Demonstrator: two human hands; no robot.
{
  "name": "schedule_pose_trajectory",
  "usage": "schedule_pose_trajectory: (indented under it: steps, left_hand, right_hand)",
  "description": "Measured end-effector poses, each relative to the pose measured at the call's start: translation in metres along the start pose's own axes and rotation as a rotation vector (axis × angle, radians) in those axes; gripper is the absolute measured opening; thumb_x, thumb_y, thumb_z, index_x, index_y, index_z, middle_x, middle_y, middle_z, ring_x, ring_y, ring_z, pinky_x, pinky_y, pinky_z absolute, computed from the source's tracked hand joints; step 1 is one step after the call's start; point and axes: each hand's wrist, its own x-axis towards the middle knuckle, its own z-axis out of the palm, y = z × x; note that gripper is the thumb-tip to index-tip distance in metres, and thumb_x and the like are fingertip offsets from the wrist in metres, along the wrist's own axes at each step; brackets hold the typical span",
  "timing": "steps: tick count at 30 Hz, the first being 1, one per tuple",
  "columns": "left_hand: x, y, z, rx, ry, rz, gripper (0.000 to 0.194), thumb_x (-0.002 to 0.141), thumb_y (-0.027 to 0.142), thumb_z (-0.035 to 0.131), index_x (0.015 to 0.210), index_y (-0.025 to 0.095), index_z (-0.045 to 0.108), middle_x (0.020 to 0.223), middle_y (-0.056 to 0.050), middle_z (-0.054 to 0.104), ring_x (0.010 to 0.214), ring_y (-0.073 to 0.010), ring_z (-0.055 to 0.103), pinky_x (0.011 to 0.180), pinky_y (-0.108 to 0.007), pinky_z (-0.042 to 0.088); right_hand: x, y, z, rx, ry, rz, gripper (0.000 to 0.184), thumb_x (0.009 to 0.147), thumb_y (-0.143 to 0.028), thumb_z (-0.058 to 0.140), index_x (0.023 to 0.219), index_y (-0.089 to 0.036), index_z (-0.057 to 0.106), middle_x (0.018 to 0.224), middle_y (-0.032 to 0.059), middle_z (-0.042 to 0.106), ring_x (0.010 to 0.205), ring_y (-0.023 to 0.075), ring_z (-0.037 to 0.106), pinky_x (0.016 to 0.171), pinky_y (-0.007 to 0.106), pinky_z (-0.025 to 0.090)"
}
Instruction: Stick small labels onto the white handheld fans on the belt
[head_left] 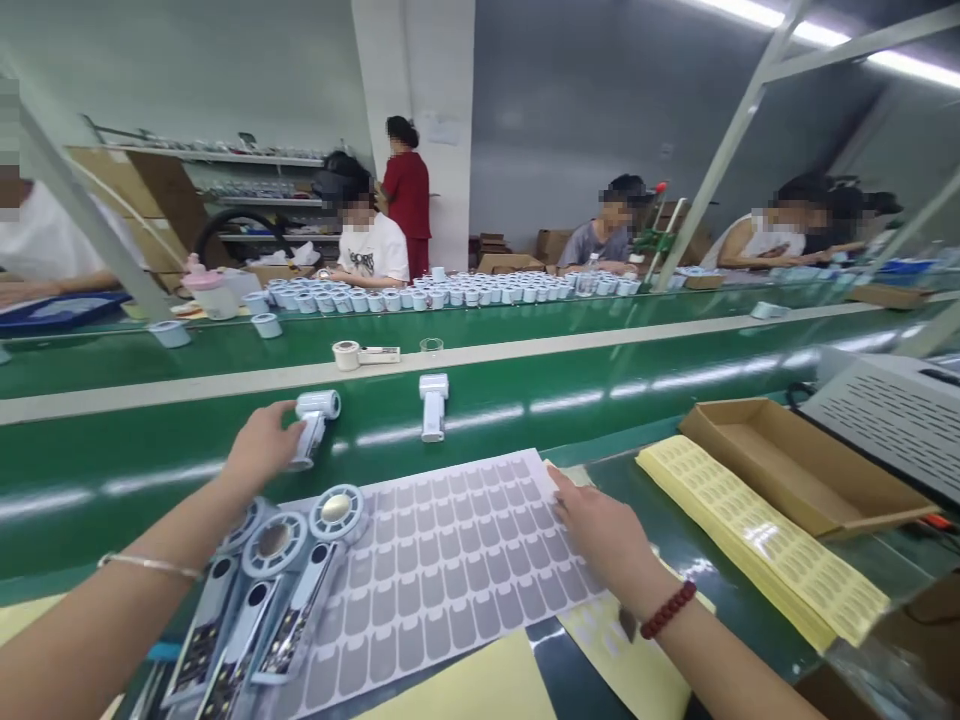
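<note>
While one light-blue fan [315, 425] lies on the green belt [495, 440] at the fingers of our left hand [266, 440], we judge the work to be only partway along. A second fan [433, 410] rests on the belt ahead of us, and three more fans [276, 540] lie side by side near our left forearm, overlapping the edge of a grey label sheet [461, 545]. That sheet looks nearly full, so plenty of labels seem left; whether any fan carries one already, we cannot tell. Our left fingers and thumb touch the first fan with little gap, though we cannot tell if they grip it. Our right hand [600, 530], well apart from that fan, has its fingers partly curled at the sheet's far right corner; a pinch there is unclear. Farther right lie a yellow label stack [757, 530] and a cardboard box [765, 470]; across the belt, co-workers sit near many light-blue parts [450, 293].
</note>
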Motion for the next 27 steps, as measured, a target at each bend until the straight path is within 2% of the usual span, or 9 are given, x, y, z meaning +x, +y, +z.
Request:
schedule_pose_trajectory:
  steps: [3, 6, 10, 12, 15, 17, 21, 25, 27]
  left_hand:
    - [-0.047, 0.002, -0.016, 0.167, -0.069, 0.226, 0.015, 0.077, 0.035, 0.065, 0.082, 0.021, 0.067, 0.087, -0.004, 0.066, 0.093, -0.0312, 0.061, 0.087, -0.042, 0.044]
    - [-0.106, -0.014, -0.021, 0.493, -0.083, 0.473, 0.035, 0.075, 0.056, 0.063, 0.063, 0.023, 0.063, 0.077, -0.012, 0.063, 0.078, -0.0347, 0.057, 0.076, -0.046, 0.042]
    - [-0.160, -0.049, -0.013, 0.855, 0.004, 0.687, 0.040, 0.086, 0.049, 0.053, 0.080, 0.014, 0.071, 0.093, -0.023, 0.064, 0.083, -0.0387, 0.058, 0.071, -0.047, 0.042]
    - [-0.173, -0.056, -0.005, 0.809, 0.031, 0.613, 0.036, 0.089, 0.043, 0.049, 0.086, 0.014, 0.070, 0.098, -0.024, 0.064, 0.087, -0.0399, 0.057, 0.074, -0.048, 0.041]
    - [-0.184, -0.048, 0.010, 0.439, -0.005, 0.356, 0.021, 0.083, 0.038, 0.055, 0.085, 0.019, 0.064, 0.111, -0.026, 0.063, 0.102, -0.0449, 0.055, 0.086, -0.052, 0.038]
    - [-0.188, -0.038, 0.020, 0.195, -0.044, 0.196, 0.016, 0.076, 0.035, 0.063, 0.085, 0.022, 0.061, 0.103, -0.023, 0.065, 0.103, -0.0455, 0.055, 0.091, -0.051, 0.035]
    - [-0.191, -0.020, 0.030, -0.033, -0.065, -0.004, 0.038, 0.064, 0.032, 0.073, 0.099, 0.021, 0.064, 0.088, -0.015, 0.067, 0.098, -0.0427, 0.058, 0.088, -0.045, 0.038]
    - [-0.204, -0.005, 0.023, -0.313, -0.223, -0.196, 0.025, 0.068, 0.041, 0.071, 0.084, 0.021, 0.070, 0.076, -0.008, 0.067, 0.073, -0.0302, 0.062, 0.068, -0.037, 0.045]
    - [-0.215, 0.004, 0.017, -0.613, -0.367, -0.355, 0.031, 0.076, 0.049, 0.067, 0.081, 0.018, 0.070, 0.070, -0.007, 0.064, 0.063, -0.0226, 0.060, 0.059, -0.032, 0.047]
  right_hand:
    - [-0.002, 0.004, 0.002, 0.009, 0.024, -0.036, 0.044, 0.098, -0.009, 0.043, 0.140, -0.015, 0.053, 0.110, 0.0141, 0.073, 0.104, 0.0278, 0.068, 0.071, 0.032, 0.054]
    - [-0.002, 0.007, 0.005, 0.020, 0.052, -0.091, 0.043, 0.096, -0.008, 0.042, 0.136, -0.018, 0.056, 0.120, 0.0115, 0.070, 0.112, 0.0262, 0.063, 0.077, 0.033, 0.055]
    - [-0.003, 0.009, 0.009, 0.020, 0.095, -0.109, 0.045, 0.095, -0.006, 0.041, 0.136, -0.018, 0.055, 0.121, 0.0113, 0.068, 0.114, 0.0271, 0.060, 0.072, 0.034, 0.055]
    - [-0.006, 0.009, 0.011, 0.028, 0.127, -0.080, 0.043, 0.097, -0.011, 0.043, 0.138, -0.017, 0.053, 0.121, 0.0131, 0.068, 0.116, 0.0288, 0.059, 0.068, 0.033, 0.055]
    - [-0.011, 0.009, 0.015, 0.064, 0.165, -0.049, 0.041, 0.098, -0.015, 0.043, 0.138, -0.015, 0.053, 0.108, 0.0124, 0.072, 0.105, 0.0284, 0.066, 0.059, 0.032, 0.053]
    - [-0.013, 0.009, 0.016, 0.097, 0.196, -0.054, 0.041, 0.097, -0.014, 0.044, 0.137, -0.015, 0.054, 0.100, 0.0108, 0.074, 0.097, 0.0275, 0.068, 0.056, 0.031, 0.051]
    - [-0.018, 0.009, 0.014, 0.184, 0.304, -0.072, 0.040, 0.095, -0.013, 0.045, 0.134, -0.016, 0.057, 0.096, 0.0098, 0.075, 0.094, 0.0278, 0.070, 0.059, 0.031, 0.051]
    - [-0.031, 0.000, 0.002, 0.317, 0.432, -0.063, 0.036, 0.098, -0.024, 0.040, 0.131, -0.018, 0.054, 0.104, 0.0091, 0.074, 0.089, 0.0266, 0.072, 0.065, 0.035, 0.055]
    - [-0.047, -0.015, -0.007, 0.465, 0.446, -0.080, 0.036, 0.099, -0.034, 0.043, 0.132, -0.020, 0.050, 0.105, 0.0072, 0.074, 0.086, 0.0244, 0.073, 0.066, 0.034, 0.057]
